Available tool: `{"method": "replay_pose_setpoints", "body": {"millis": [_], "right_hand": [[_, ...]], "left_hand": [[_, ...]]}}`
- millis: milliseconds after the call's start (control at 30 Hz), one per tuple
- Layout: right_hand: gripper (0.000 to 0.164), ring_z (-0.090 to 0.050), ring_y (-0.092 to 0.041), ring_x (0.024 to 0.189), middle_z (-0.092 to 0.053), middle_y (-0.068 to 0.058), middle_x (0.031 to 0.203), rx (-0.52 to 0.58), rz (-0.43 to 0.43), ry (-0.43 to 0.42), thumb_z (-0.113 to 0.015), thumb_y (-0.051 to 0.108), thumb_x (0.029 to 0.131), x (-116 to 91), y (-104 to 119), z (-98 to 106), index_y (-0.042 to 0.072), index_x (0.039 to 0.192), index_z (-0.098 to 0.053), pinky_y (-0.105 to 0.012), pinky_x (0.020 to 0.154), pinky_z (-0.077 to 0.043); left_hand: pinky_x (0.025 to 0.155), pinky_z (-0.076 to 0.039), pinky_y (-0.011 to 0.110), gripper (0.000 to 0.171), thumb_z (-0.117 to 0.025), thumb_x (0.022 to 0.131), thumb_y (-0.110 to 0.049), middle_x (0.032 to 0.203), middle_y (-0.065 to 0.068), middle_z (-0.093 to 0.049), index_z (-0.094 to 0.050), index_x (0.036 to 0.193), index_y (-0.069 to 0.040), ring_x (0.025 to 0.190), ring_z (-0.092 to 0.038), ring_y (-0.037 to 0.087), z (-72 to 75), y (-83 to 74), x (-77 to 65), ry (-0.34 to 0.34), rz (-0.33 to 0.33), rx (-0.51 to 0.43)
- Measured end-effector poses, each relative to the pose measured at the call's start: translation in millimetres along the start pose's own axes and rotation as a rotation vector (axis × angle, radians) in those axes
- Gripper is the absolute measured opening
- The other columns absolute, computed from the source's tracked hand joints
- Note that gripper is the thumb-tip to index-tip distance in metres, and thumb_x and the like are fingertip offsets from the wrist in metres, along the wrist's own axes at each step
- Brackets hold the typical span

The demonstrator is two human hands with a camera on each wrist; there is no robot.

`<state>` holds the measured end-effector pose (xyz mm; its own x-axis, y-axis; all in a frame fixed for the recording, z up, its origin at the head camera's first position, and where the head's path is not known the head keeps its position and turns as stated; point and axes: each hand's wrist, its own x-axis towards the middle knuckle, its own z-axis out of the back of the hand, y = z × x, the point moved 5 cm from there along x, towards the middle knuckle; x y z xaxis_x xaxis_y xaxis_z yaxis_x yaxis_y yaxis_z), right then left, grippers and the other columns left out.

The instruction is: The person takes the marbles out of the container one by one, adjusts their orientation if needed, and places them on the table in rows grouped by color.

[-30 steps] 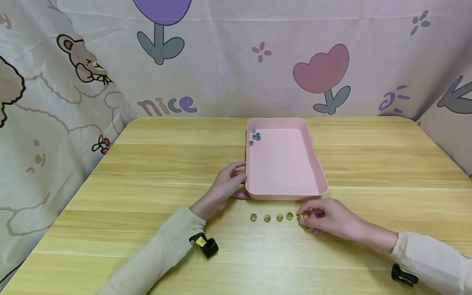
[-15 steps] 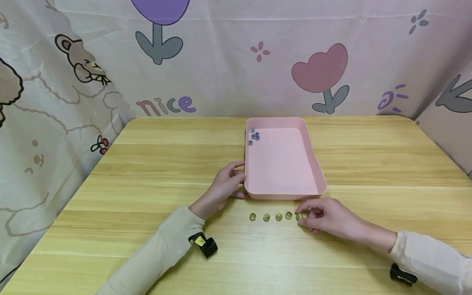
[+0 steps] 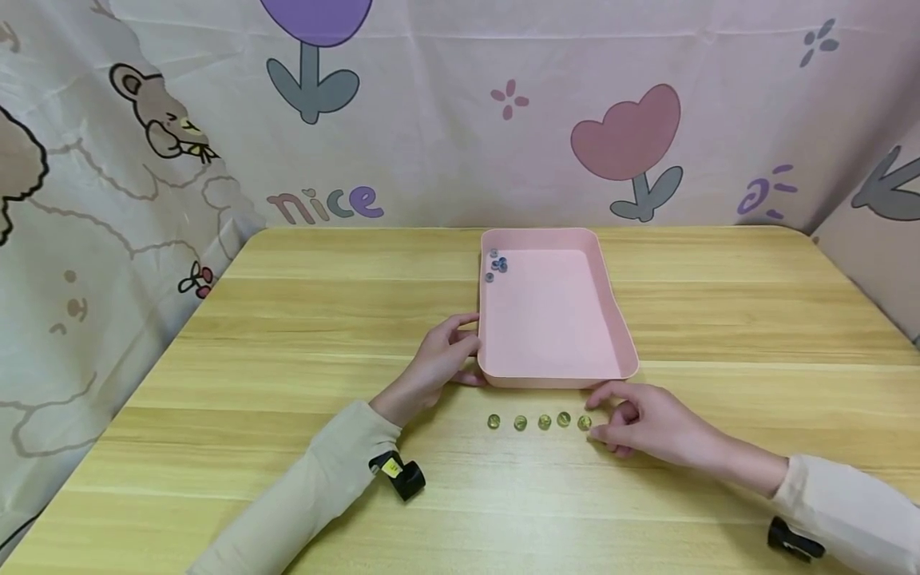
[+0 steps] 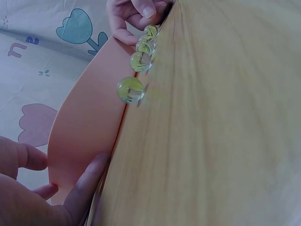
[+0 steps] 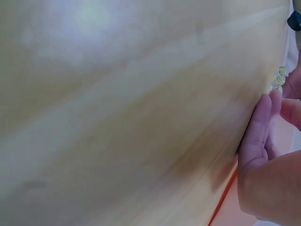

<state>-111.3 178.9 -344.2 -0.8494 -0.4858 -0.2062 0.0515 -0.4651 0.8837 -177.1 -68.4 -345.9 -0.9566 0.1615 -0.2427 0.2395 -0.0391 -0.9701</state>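
Observation:
Several yellow-green glass marbles lie in a row on the table, just in front of a pink tray. My right hand is at the right end of this row. Its thumb and index finger are spread apart beside the last marble, which sits free on the table. My left hand rests its fingertips against the tray's left wall near the front corner. In the left wrist view the thumb lies low along the tray's outer side. Several blue marbles sit inside the tray at its back left.
The wooden table reaches back to a printed cloth backdrop. A black wrist camera is strapped to the left sleeve, and another black camera to the right sleeve.
My right hand's thumb and index finger have parted from the rightmost yellow-green marble, and the hand has drawn slightly right. The left hand and the tray have stayed in place.

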Motion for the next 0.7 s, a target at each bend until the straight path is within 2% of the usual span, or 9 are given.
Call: {"method": "replay_pose_setpoints", "body": {"millis": [167,267,500,700], "right_hand": [[0.035,-0.059,-0.02,0.06,-0.06,-0.008,0.066,0.017,-0.046,-0.003,-0.073,0.01,0.084,-7,-3,1,-0.005,0.111,-0.056,-0.033,0.054,-0.059],[0.031,-0.06,-0.02,0.058,-0.059,-0.007,0.066,-0.01,-0.052,0.004,-0.072,0.011,0.085,-11,-3,2,-0.005,0.108,-0.058,-0.033,0.053,-0.059],[0.019,-0.06,-0.009,0.056,-0.062,0.006,0.067,-0.234,0.067,0.007,-0.07,0.018,0.088,-19,9,6,0.004,0.099,-0.063,-0.024,0.048,-0.052],[0.018,-0.057,-0.004,0.056,-0.06,0.011,0.068,-0.33,0.146,-0.001,-0.069,0.017,0.089,-20,28,13,0.005,0.1,-0.063,-0.022,0.047,-0.049]], "left_hand": [[0.063,-0.062,0.038,0.055,-0.049,0.089,0.001,0.123,0.022,-0.055,-0.042,0.143,-0.004,0.102,-0.06,0.03,0.0,0.1,0.4,-0.003,0.0,0.001],[0.064,-0.062,0.039,0.055,-0.049,0.089,0.001,0.122,0.022,-0.055,-0.042,0.143,-0.004,0.102,-0.06,0.03,-0.1,0.2,0.5,-0.006,-0.002,0.004],[0.065,-0.062,0.039,0.056,-0.05,0.088,0.002,0.123,0.023,-0.055,-0.041,0.144,-0.004,0.102,-0.06,0.03,0.2,-0.5,-0.3,-0.009,-0.004,0.0],[0.065,-0.062,0.039,0.056,-0.05,0.088,0.001,0.123,0.022,-0.055,-0.042,0.143,-0.004,0.103,-0.06,0.031,0.1,0.9,-0.5,-0.01,-0.005,0.003]]}}
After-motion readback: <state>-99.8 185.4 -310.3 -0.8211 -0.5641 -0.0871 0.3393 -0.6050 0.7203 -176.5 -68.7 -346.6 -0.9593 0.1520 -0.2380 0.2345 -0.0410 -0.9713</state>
